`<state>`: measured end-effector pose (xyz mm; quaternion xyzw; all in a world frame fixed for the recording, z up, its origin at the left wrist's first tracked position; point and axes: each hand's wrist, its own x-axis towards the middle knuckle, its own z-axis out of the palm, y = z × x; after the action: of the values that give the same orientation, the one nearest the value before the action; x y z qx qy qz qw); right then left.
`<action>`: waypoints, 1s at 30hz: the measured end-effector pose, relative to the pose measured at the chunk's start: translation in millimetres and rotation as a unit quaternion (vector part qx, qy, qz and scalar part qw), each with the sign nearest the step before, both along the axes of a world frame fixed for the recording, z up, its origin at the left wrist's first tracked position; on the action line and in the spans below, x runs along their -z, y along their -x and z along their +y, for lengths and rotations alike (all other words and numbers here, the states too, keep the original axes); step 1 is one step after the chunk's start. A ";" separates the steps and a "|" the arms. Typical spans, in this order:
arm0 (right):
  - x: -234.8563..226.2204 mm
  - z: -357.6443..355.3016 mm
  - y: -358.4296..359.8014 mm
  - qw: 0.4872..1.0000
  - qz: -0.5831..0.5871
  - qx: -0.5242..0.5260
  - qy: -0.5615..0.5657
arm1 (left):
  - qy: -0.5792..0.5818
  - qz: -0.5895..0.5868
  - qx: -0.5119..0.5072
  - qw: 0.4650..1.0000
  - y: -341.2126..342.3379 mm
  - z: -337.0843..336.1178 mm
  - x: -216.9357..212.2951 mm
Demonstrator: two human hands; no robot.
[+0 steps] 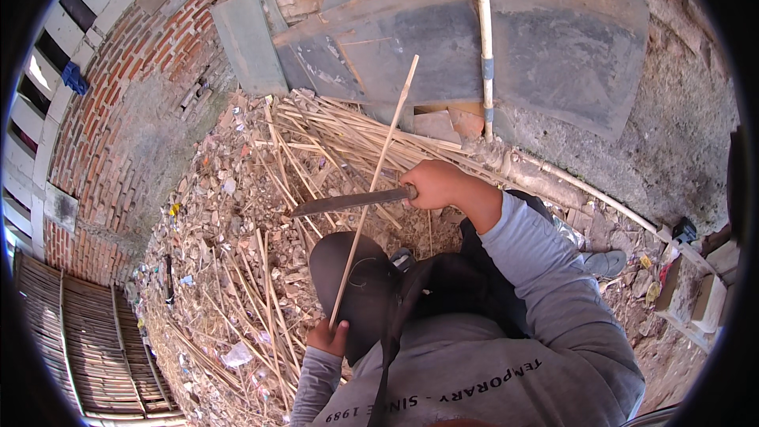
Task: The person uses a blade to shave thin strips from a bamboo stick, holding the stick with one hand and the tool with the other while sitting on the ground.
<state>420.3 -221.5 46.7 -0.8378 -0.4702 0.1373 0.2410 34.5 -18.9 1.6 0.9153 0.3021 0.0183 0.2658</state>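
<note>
- the right hand [433, 183] was wrapped tight around the handle of a long dark blade [348, 202], fingers curled together in a full fist, the blade lying roughly level and pointing to the person's left.
- the left hand [326, 338] pinched the lower end of a thin bamboo strip [375, 182] between thumb and curled fingers, low by the knee.
- the strip ran upward and away from the left hand, crossed the blade about midway along its length, and its top end stood free in front of the grey slabs [443, 47] leaning on the brick wall [126, 71].
- the blade seemed to meet the strip where they crossed; whether the edge was biting in or only resting could not be told.
- to shave or split such a strip well, the blade would likely need a shallow angle, following the grain with light, even strokes away from the body.
- the left hand's grip sat well below the blade, which looked a safe place to keep it, firm enough to stop the strip twisting.
- a heap of cut strips [316, 150] lay on the rubble-strewn ground [213, 213] just beyond the blade, with a white pipe [484, 39] upright against the wall.
</note>
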 end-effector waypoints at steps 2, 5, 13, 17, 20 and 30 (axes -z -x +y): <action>2.3 1.7 -0.8 1.000 0.003 -0.003 0.000 | 0.004 0.009 0.000 1.000 1.3 3.1 3.0; 9.1 0.6 -1.8 0.999 -0.017 -0.009 -0.033 | 0.002 0.002 0.002 1.000 1.2 2.5 3.5; 0.7 0.8 -0.1 1.000 0.003 -0.006 0.007 | -0.004 -0.013 0.005 1.000 2.3 4.2 9.7; 6.4 1.2 -2.2 1.000 -0.009 -0.009 -0.002 | 0.024 -0.027 0.003 0.999 1.1 4.1 11.1; 5.9 1.8 -1.6 1.000 -0.002 -0.008 0.003 | 0.029 -0.040 0.004 0.999 0.7 2.9 10.2; 2.7 -1.6 -1.5 1.000 -0.001 -0.015 0.001 | -0.011 -0.019 0.001 1.000 -1.4 -2.6 3.2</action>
<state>421.8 -223.1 44.0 -0.8312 -0.4826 0.1403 0.2376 35.9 -21.5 -1.6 0.9179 0.2962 0.0394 0.2612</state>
